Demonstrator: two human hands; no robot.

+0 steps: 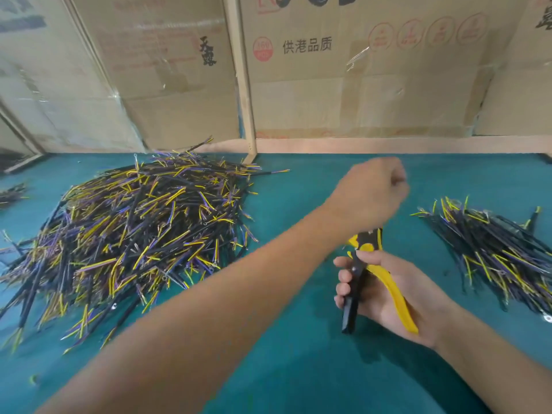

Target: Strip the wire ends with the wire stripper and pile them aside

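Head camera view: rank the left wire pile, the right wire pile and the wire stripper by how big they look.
1. Left wire pile, largest.
2. Right wire pile, partly cut off by the frame edge.
3. Wire stripper, smallest, partly covered by the hands.

Flat teal work surface, one plain colour throughout. Large heap of short cables: black sheaths, yellow and purple cores. Smaller heap of short cables: same black, yellow, purple. Hand-held wire stripper: yellow and black. Brown cardboard panels: black characters, red round stamps.
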